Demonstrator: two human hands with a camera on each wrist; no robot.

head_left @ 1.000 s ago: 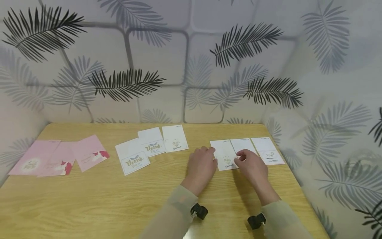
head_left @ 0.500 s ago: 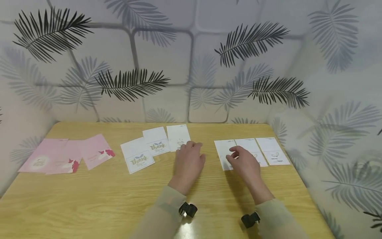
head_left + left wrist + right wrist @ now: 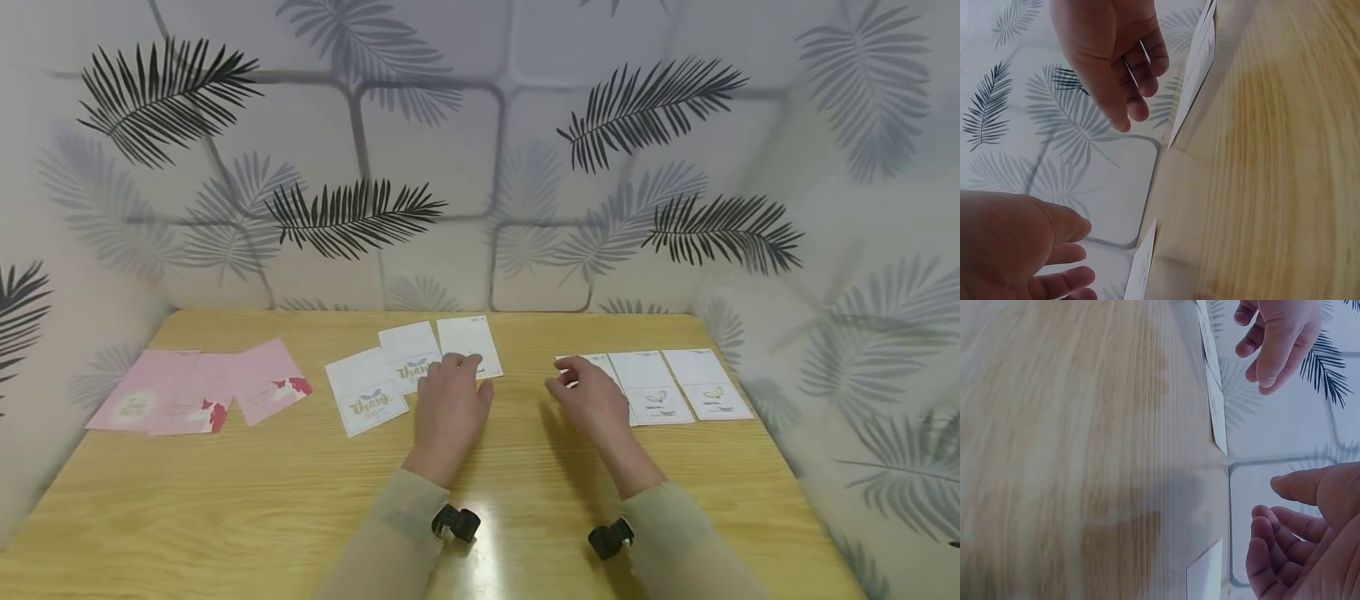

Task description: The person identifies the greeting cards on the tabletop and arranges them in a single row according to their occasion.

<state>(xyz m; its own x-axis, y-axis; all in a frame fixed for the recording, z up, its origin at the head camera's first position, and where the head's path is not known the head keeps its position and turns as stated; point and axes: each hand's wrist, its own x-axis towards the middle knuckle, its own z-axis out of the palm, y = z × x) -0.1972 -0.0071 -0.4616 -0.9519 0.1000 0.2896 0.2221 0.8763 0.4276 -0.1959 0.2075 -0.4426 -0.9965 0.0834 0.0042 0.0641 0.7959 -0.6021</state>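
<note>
My left hand [image 3: 450, 408] is held over the middle group of white cards, its fingers loosely bent and holding nothing. It overlaps a white card [image 3: 463, 333], hiding most of its print, and the edge of a thank-you card [image 3: 410, 337]. Another thank-you card [image 3: 367, 392] lies tilted to its left. Also holding nothing, my right hand [image 3: 595, 408] hangs with curled, relaxed fingers and thumb apart. It covers much of the leftmost card [image 3: 602, 361] in the right-hand row. Beside that lie two white cards with gold motifs, a middle card [image 3: 645, 375] and an outer card [image 3: 705, 375].
Three pink cards lie at the left of the wooden table [image 3: 225, 500]: an outer one [image 3: 135, 383], an overlapped one [image 3: 195, 400] and a tilted one [image 3: 266, 375]. A leaf-patterned wall [image 3: 450, 150] closes off the back and both sides.
My left hand has moved left, from the right-hand row to the middle group. My right hand has shifted slightly left over its row. The head view has turned a little left.
</note>
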